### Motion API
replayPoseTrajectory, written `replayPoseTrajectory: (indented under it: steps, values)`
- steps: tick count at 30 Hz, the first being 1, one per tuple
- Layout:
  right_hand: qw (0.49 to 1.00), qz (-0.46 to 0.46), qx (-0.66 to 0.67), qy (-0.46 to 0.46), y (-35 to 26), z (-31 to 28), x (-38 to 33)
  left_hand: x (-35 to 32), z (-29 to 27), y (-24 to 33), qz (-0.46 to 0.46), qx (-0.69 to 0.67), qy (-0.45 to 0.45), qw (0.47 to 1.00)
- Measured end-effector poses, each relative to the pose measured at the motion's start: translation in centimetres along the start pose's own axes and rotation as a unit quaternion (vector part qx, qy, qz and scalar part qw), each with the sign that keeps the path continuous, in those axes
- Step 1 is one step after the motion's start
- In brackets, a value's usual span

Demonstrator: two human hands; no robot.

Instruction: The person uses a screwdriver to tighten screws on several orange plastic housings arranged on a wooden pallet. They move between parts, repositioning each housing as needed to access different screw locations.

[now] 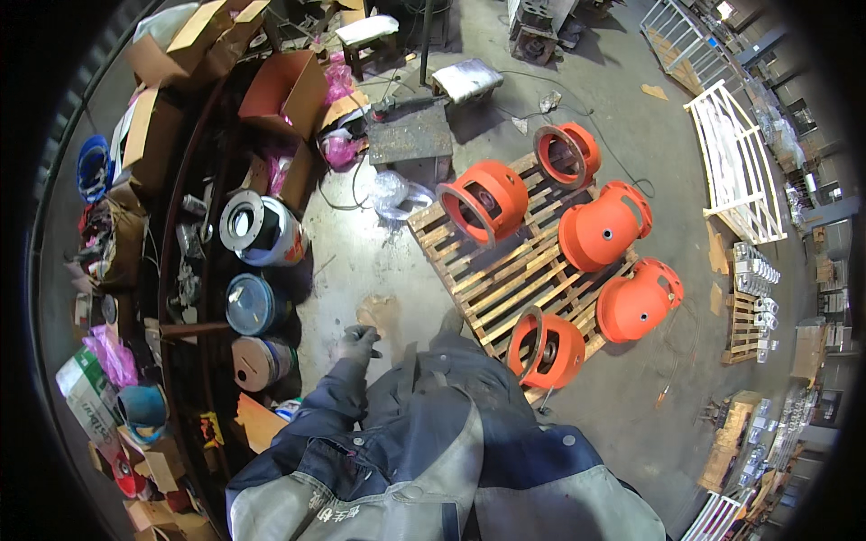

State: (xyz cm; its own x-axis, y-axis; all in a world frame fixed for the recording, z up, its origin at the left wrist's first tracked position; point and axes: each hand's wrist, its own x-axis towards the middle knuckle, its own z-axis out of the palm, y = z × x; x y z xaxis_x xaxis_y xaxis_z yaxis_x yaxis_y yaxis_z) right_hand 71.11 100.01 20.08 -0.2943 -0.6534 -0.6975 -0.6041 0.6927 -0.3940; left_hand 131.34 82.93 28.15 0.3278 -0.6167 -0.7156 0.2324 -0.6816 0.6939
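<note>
My left hand [359, 343], in a dark glove, hangs over the concrete floor beside my leg. Its fingers look slightly apart, and nothing shows in them. A brown stain or flat scrap [379, 312] lies on the floor just beyond it. To its left stand a round tin with a brown lid [256, 364] and a blue drum [250, 304]. My right hand does not show; only the right sleeve is in the picture. Ahead and to the right, a wooden pallet [492, 290] bears several orange flanged metal housings, one of them [547, 350] close to my right side.
A metal shelf [185, 180] with cardboard boxes [281, 95] runs along the left. A white bucket topped by a metal ring [287, 236] stands by it. Farther ahead are a low metal table [409, 135] and a padded stool [467, 79]. Cables cross the floor; a white rack [738, 162] stands right.
</note>
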Motion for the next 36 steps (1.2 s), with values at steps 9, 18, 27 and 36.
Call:
replayPoseTrajectory:
  steps: [9,18,27,36]
  values:
    - [0.983,0.04,0.181,-0.017,-13.8,-6.1,9.2,5.5,8.4,8.5,0.005,0.094,-0.06,0.994]
    - [0.945,0.091,0.312,0.014,-20.8,-8.4,8.2,10.6,9.4,9.4,-0.03,0.139,-0.106,0.984]
    - [0.992,0.096,0.083,-0.022,-27.9,-4.4,-3.7,11.7,2.3,5.0,-0.061,0.258,-0.125,0.956]
    - [0.994,0.03,0.081,-0.071,-34.0,-2.9,2.0,6.8,-1.3,-0.6,-0.129,0.24,-0.083,0.959]
